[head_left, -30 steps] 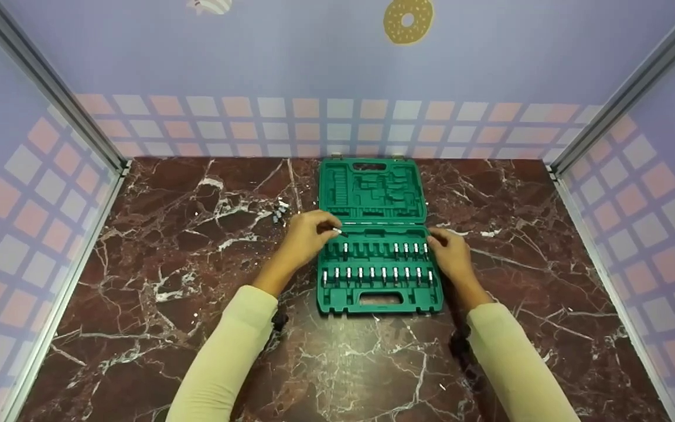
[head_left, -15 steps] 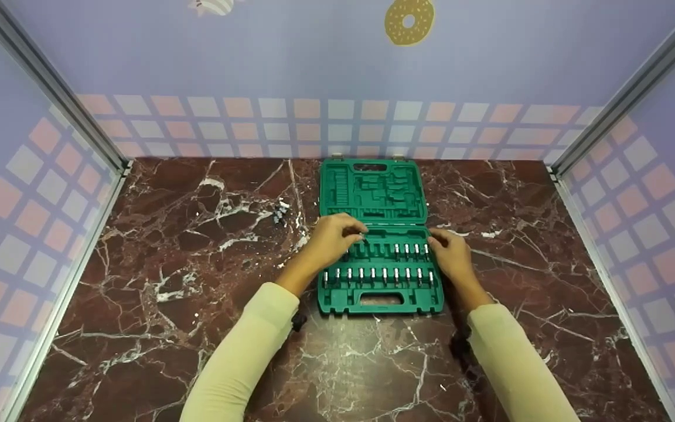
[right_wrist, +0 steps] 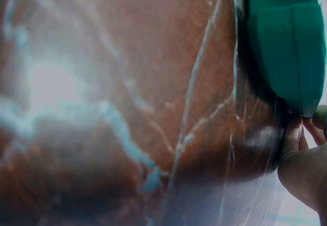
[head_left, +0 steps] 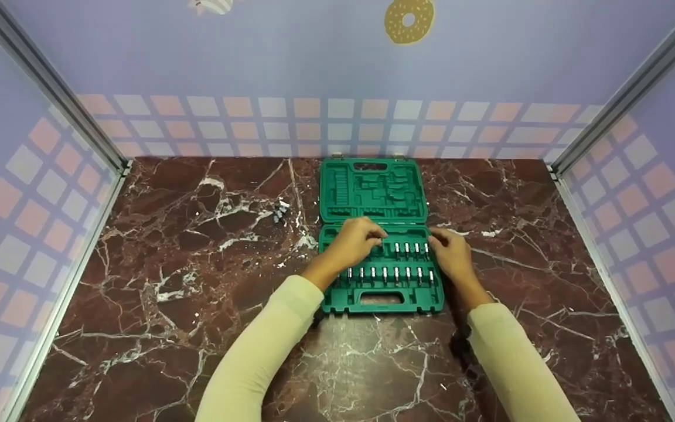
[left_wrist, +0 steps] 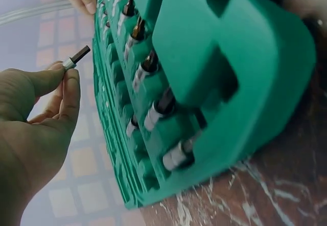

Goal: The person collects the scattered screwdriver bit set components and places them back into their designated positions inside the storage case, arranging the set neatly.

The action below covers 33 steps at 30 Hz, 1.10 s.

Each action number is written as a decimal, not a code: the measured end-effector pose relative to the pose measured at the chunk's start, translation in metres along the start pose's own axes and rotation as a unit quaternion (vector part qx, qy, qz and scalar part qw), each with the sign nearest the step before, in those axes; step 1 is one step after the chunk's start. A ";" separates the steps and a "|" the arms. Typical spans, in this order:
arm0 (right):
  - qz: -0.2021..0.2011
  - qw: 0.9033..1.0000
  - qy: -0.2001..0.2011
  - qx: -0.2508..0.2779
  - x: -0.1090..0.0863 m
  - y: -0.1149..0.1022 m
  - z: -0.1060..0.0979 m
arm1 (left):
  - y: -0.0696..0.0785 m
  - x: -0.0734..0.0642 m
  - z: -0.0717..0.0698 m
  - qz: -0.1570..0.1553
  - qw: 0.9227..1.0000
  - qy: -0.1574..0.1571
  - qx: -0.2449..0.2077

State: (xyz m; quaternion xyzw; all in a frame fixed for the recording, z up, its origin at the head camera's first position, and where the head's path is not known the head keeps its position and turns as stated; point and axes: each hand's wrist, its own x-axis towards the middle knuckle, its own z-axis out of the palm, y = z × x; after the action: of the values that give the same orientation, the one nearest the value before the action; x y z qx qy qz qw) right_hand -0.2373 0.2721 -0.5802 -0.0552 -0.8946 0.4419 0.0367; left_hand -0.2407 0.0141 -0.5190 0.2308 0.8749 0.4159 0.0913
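Dark red marbled tabletop (head_left: 156,346), veined in white, lies under both hands. Nearest, below each wrist, come the pale sleeves (head_left: 267,334) of a person's two arms. Just to the near side of the left hand (head_left: 354,241), and reaching off to its right, a row of silver bits (head_left: 384,275) stands in the near part of an open green case (head_left: 337,300), with the handle slot closer in. Over the case's farther row, the left hand pinches a small bit (left_wrist: 75,57) between thumb and fingers; in the left wrist view its silver end sits in the grip and its dark tip points away from the hand. Between this hand and the right one, four more bits (head_left: 411,252) stand in their slots. At the case's right side, the right hand (head_left: 453,255) grips the edge, its fingers bent against the green plastic. To the left of the left hand, a little farther out, some small grey pieces (head_left: 280,212) lie together on the marble. Beyond both hands the case's lid (head_left: 346,205) lies folded back, and past it rises a lilac wall (head_left: 314,58) with pink and white checks.
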 end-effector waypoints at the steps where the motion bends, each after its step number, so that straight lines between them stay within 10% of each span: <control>1: 0.001 1.000 0.000 0.000 0.000 0.000 0.000 | 0.000 0.002 0.002 -0.003 1.000 -0.005 0.004; 33: 0.001 1.000 -0.005 0.009 0.000 -0.001 0.000 | 0.005 0.026 0.029 -0.048 0.992 -0.015 0.117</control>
State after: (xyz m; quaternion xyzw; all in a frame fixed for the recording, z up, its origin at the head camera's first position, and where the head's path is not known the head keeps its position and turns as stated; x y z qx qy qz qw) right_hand -0.2371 0.2717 -0.5797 -0.0534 -0.8909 0.4498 0.0322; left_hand -0.2517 0.0490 -0.5331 0.2044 0.9261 0.3021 0.0968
